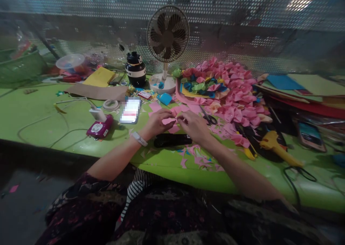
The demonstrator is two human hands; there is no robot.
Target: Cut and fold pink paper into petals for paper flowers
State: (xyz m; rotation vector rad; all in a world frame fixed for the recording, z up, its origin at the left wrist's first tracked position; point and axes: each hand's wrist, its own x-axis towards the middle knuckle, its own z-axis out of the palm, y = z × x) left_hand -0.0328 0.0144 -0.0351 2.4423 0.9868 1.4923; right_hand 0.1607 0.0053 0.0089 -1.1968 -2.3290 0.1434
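Both hands meet over the green table, pinching a small piece of pink paper [176, 110] between them. My left hand [161, 122] comes from the left, with a pale watch on its wrist, and its fingers are closed on the paper. Fingertips of my right hand [192, 124] press on the paper's right side. Just below the hands lies a black stapler-like object [171, 140]. Dark-handled scissors [208, 117] rest to the right of my right hand. More flat pink pieces lie beneath and behind the fingers.
A big heap of pink paper flowers [237, 86] fills the back right. Behind the hands stand a fan [168, 38] and a black jar [136, 70]. A phone [130, 110] and a purple power adapter [99, 127] lie left; a yellow glue gun [280, 149] lies right.
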